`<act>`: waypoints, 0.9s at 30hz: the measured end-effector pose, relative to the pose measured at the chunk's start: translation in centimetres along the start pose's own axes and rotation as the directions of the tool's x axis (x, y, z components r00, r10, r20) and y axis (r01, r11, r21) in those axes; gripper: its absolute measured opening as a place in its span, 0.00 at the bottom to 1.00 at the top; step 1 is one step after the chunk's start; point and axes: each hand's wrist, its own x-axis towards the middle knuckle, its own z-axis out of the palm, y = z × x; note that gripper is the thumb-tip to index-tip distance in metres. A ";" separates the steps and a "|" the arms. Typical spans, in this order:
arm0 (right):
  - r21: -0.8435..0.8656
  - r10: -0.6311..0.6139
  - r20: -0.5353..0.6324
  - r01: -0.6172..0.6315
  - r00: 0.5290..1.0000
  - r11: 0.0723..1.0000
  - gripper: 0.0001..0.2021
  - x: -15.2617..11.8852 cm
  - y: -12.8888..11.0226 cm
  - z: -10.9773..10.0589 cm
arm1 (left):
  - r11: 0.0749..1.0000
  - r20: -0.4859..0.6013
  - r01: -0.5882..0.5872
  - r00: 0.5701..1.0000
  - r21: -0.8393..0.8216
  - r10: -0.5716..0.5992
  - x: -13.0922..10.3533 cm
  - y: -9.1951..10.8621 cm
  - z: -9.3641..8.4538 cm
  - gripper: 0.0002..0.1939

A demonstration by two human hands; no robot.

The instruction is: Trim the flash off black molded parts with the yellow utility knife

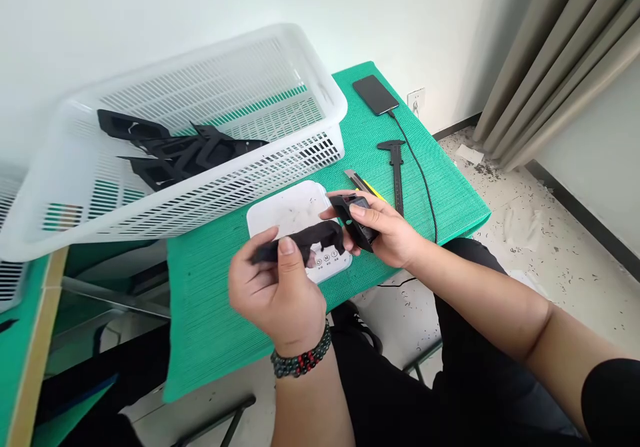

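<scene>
My left hand (280, 290) is closed round one end of a long black part (320, 235), its thumb on top. Close beside it, my right hand (387, 230) grips a small black tool (363, 219) between thumb and fingers, its front edge near the part's right end. Whether tool and part touch is hard to tell. Both are held above a white scale (287, 210) with round buttons, partly hidden by my hands.
A white basket (220, 200) with several black parts (185, 153) stands at the back left. On the green table (215, 313) lie a yellow cutter (357, 181), a black caliper (397, 173) and a phone (375, 95) with a cable (423, 173).
</scene>
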 end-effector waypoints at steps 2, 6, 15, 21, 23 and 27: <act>-0.006 0.011 0.027 -0.011 1.000 1.000 0.25 -0.1 0.1 0.0 | 0.996 -0.047 0.001 0.999 -0.085 -0.005 0.1 0.0 0.3 0.14; -0.012 0.028 0.074 -0.027 0.997 1.000 0.25 -0.3 0.3 0.2 | 0.995 -0.091 -0.009 0.996 -0.101 0.000 0.2 -0.2 0.3 0.11; -0.060 0.015 0.150 -0.006 0.989 0.998 0.25 -0.4 1.0 0.6 | 0.920 0.043 -0.337 0.941 0.202 0.336 -0.8 1.6 0.1 0.09; -0.077 0.036 0.176 -0.023 0.984 0.997 0.26 -0.5 1.1 0.7 | 0.913 0.036 -0.336 0.941 0.232 0.337 -1.7 2.0 0.6 0.07; -0.102 0.021 0.141 -0.007 0.990 0.995 0.27 -0.4 1.1 0.8 | 0.908 -0.031 -0.324 0.939 0.265 0.344 -1.7 1.8 0.6 0.08; -0.170 -0.027 0.082 0.040 0.996 0.985 0.25 -0.5 0.9 1.1 | 0.916 -0.148 -0.265 0.936 0.302 0.320 -1.6 1.3 0.5 0.09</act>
